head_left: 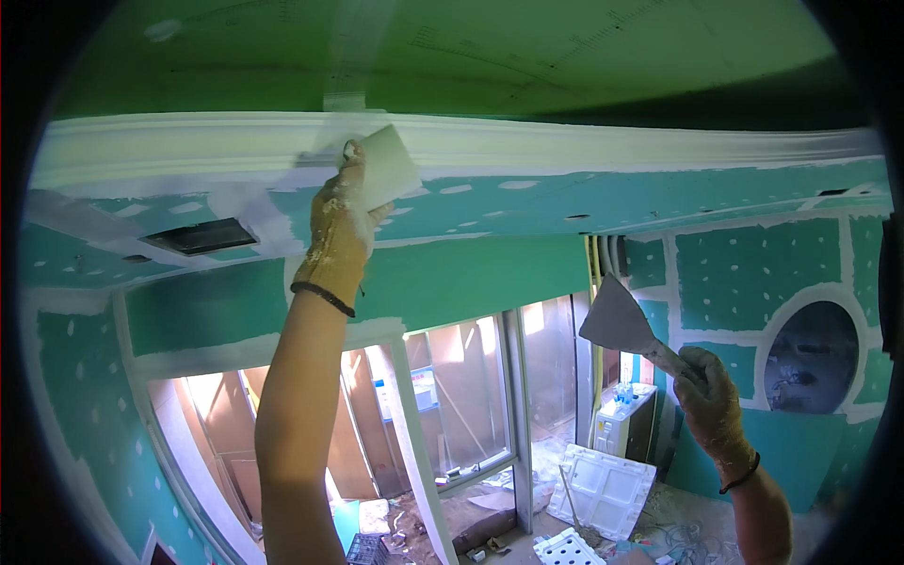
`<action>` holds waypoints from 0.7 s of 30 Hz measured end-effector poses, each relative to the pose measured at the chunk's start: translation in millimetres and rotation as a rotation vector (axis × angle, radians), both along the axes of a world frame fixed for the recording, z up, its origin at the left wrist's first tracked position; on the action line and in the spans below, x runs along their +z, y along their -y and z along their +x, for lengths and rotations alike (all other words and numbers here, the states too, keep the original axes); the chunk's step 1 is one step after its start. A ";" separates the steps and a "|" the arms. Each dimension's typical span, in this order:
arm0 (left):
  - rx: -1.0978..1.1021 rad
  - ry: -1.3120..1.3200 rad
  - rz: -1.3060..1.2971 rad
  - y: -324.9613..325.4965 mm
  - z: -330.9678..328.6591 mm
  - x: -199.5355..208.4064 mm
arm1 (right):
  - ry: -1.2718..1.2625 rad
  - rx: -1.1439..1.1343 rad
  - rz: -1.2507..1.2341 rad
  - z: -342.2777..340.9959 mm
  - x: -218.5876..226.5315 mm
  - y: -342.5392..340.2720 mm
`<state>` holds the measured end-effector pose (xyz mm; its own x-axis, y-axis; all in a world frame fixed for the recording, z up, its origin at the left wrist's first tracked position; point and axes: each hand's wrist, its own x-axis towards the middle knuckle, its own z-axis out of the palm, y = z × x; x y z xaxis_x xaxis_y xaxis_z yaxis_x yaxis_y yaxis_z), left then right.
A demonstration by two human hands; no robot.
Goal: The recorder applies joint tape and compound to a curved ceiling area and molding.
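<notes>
My left hand (341,212), in a plaster-smeared tan work glove with a dark cuff, reaches up to the white crown molding (527,141). Its fingers are closed on a pale, flat rectangular piece (388,168) lying against the molding; I cannot tell whether it is a spreader or a sanding sheet. A patch of white compound (325,155) shows on the molding beside that hand. Lower at the right, my gloved right hand (711,410) grips the handle of a wide putty knife (617,318), its triangular blade pointing up and left, apart from the wall and ceiling.
Overhead is a green ceiling panel (565,56). A rectangular opening (201,236) is cut in the teal soffit (527,202). Below stand a metal window frame (520,414), a white cabinet-like unit (623,424) and a leaning white panel (607,492). Debris and a dark crate (367,549) lie on the floor.
</notes>
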<state>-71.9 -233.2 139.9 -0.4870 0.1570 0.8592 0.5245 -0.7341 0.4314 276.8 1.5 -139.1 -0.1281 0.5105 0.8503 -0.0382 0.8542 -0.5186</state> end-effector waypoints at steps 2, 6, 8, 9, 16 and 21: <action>-0.024 -0.038 0.010 1.2 2.9 -0.2 | 0.003 -0.023 -0.029 6.0 -9.0 -4.4; 0.027 -0.136 -0.033 6.6 7.1 0.4 | -0.002 -0.006 -0.162 23.4 -28.0 -17.3; 0.051 -0.192 -0.034 8.2 8.5 0.2 | -0.006 -0.010 -0.178 36.2 -31.6 -20.4; 0.052 -0.215 -0.030 8.5 11.1 -0.4 | -0.014 -0.014 -0.193 43.1 -31.6 -22.0; 0.278 -0.368 -0.083 7.6 -1.4 -3.5 | 0.033 -0.157 0.023 69.9 22.3 -29.3; 0.485 -0.352 -0.112 17.3 9.9 -8.0 | 0.064 -0.263 0.470 54.1 112.0 -25.7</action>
